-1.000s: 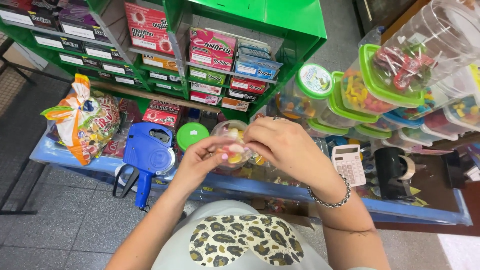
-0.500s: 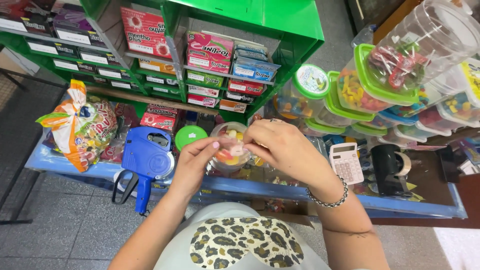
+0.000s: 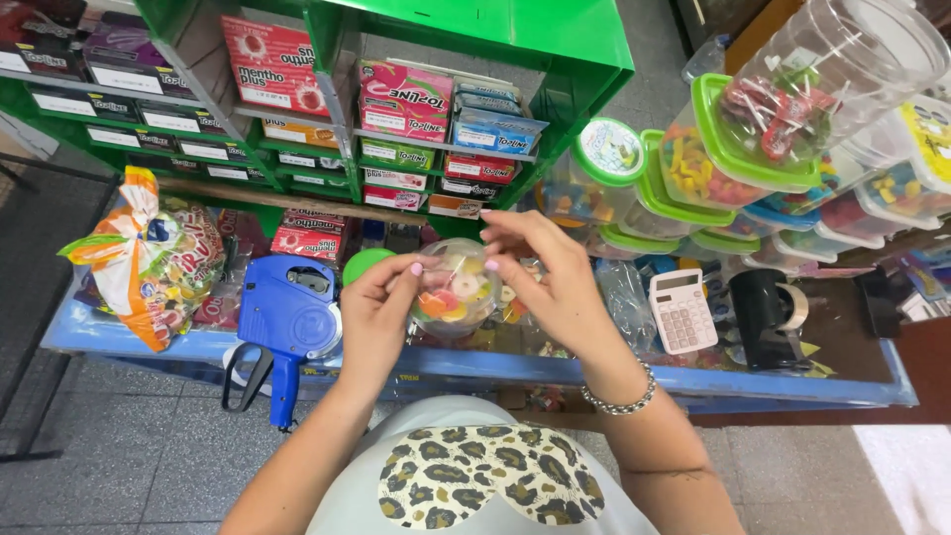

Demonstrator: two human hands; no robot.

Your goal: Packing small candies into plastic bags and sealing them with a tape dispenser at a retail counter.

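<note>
Setting: green shelving stacked with small sweet boxes stands behind a blue-edged counter over a grey tiled floor.
Left hand: curled around the 9 o'clock side of a clear round tub of sweets, thumb and fingers closed on its wall.
Right hand: at the tub's 3 o'clock, fingers bent over its top and touching it; whether they pinch anything I cannot tell.
Tub: held just above the counter's middle.
Left of it: a blue price gun, then a bag of sweets.
Right of it: a white calculator and a black tape dispenser.
1 o'clock: green-lidded candy jars.
</note>
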